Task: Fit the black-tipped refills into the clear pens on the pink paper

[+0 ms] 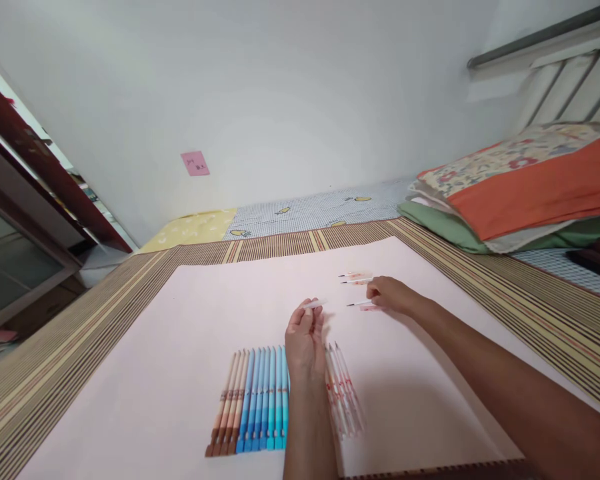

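Observation:
My left hand (305, 337) is closed round a small white pen cap or tube (315, 305) whose end sticks out above the fingers. My right hand (387, 295) rests on the pale pink sheet (180, 347), fingers curled on a thin clear pen (360, 304). Two more clear pens (354, 278) lie just beyond it. A tidy row of brown and blue pens (253, 400) lies side by side to the left of my left wrist. Several clear pens with red print (345, 393) lie to its right.
The pink sheet lies on a striped woven mat (55, 373) spread over a bed. Folded bedding and an orange pillow (525, 187) are stacked at the far right. A dark wooden cabinet (25, 200) stands at the left. A pink note (195, 163) sticks to the white wall.

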Demonstrator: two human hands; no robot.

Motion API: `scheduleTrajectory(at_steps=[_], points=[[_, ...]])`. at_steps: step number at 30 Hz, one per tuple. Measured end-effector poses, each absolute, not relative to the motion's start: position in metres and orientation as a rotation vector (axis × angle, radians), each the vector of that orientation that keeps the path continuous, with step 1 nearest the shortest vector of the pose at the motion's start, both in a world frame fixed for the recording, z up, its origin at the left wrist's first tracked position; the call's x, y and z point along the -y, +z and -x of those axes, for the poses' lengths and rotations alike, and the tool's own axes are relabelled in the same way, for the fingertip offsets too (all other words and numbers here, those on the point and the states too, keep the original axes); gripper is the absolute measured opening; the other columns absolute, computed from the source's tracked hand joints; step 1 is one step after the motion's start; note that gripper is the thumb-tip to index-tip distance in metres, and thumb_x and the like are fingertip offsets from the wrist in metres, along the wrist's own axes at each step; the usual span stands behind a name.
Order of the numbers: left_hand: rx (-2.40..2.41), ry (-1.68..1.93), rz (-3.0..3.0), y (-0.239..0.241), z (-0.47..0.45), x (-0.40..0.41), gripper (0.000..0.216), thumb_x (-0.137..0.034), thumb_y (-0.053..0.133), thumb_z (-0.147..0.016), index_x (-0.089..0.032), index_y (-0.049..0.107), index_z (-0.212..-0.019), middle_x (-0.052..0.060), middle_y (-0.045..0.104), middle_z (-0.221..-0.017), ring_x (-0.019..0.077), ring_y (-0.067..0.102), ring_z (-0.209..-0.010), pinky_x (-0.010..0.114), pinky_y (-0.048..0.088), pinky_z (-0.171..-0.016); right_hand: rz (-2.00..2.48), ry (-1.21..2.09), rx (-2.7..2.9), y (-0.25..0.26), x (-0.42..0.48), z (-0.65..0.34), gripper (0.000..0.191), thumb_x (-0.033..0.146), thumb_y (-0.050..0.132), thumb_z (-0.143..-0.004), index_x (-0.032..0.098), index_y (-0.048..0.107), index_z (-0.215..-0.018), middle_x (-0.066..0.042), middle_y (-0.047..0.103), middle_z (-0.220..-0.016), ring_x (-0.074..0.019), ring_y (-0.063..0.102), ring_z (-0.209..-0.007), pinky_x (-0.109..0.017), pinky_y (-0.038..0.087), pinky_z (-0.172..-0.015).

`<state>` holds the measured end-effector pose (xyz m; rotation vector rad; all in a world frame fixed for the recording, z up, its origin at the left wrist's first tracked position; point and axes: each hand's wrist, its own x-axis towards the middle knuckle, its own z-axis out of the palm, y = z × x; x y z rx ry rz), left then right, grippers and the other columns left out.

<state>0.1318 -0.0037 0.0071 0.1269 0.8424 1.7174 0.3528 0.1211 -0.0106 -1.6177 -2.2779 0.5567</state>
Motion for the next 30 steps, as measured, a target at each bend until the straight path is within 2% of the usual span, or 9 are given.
scheduleTrajectory(at_steps=[6,10,12,15,21,30], points=[[-0.794,1.723,-0.088,0.006,-0.131,0.005,0.016,-0.003,0.058,-0.092,-0.010,0.072,-0.085,0.008,0.074,-0.083,0.0102,0.071,-0.070,0.016,0.058,-0.066,1.597,0.562,2.283,-0.013,-0.122,-0.353,0.013,0.007,0.059,-0.060,0.019,0.055,-0.060,-0.001,0.063,-0.070,-0.0134,0.050,-0.063,-0.025,0.031,-0.058],[-0.732,1.678,0.070,0.010,-0.132,0.005,0.022,-0.005,0.055,-0.095,-0.008,0.067,-0.077,0.007,0.070,-0.072,0.0103,0.070,-0.066,0.017,0.058,-0.064,1.489,0.578,2.107,0.002,-0.101,-0.349,0.001,0.020,0.057,-0.074,0.020,0.058,-0.073,-0.001,0.063,-0.072,-0.0145,0.053,-0.065,-0.026,0.037,-0.060],[-0.727,1.659,0.131,0.011,-0.132,0.004,0.023,-0.006,0.055,-0.095,-0.008,0.066,-0.075,0.007,0.070,-0.071,0.0104,0.070,-0.066,0.017,0.058,-0.065,1.322,0.699,1.835,0.014,-0.082,-0.342,0.012,0.031,0.059,-0.078,0.020,0.062,-0.078,-0.001,0.065,-0.074,-0.0149,0.055,-0.065,-0.027,0.042,-0.061],[-0.714,1.647,0.134,0.011,-0.132,0.004,0.021,-0.005,0.055,-0.095,-0.008,0.067,-0.077,0.008,0.070,-0.074,0.0110,0.070,-0.069,0.017,0.059,-0.067,1.173,0.855,1.459,0.029,-0.051,-0.330,0.028,0.046,0.070,-0.075,0.019,0.067,-0.083,0.000,0.063,-0.069,-0.0140,0.054,-0.059,-0.028,0.046,-0.057],[-0.667,1.647,0.141,0.011,-0.132,0.004,0.021,-0.001,0.052,-0.094,-0.009,0.068,-0.083,0.009,0.073,-0.081,0.0116,0.071,-0.074,0.018,0.060,-0.073,1.098,0.829,1.235,0.035,-0.012,-0.315,0.026,0.044,0.074,-0.075,0.020,0.071,-0.084,0.001,0.060,-0.061,-0.0139,0.055,-0.059,-0.028,0.050,-0.060],[-0.646,1.635,0.084,0.012,-0.138,0.007,0.017,-0.001,0.055,-0.092,-0.009,0.069,-0.084,0.009,0.073,-0.080,0.0126,0.072,-0.075,0.019,0.061,-0.075,1.205,0.731,1.320,0.032,0.003,-0.306,0.024,0.044,0.070,-0.079,0.020,0.073,-0.082,0.000,0.061,-0.061,-0.0150,0.056,-0.059,-0.026,0.046,-0.054]])
